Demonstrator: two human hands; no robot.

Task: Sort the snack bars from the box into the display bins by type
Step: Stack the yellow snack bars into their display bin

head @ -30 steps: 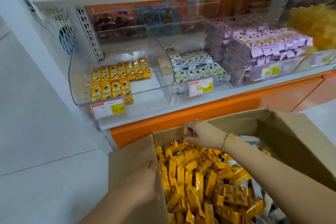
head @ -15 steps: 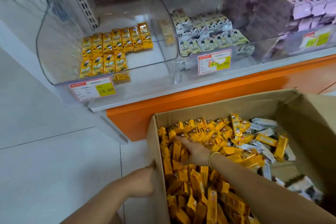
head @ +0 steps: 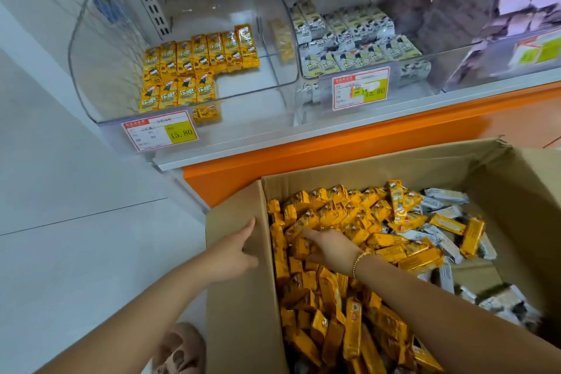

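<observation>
The left hand (head: 233,252) rests flat on the left wall of the box (head: 243,328), its grip open, and I think it should press there so the box does not slide. The right hand (head: 331,247) lies spread on the yellow bars (head: 331,209) heaped in the left part of the box, its grip open and round nothing yet; it should close on just a few bars that lie the same way, so they go neatly into the far left bin (head: 100,70). The white bars (head: 446,196) on the right side of the box are best left for the middle bin (head: 403,91).
</observation>
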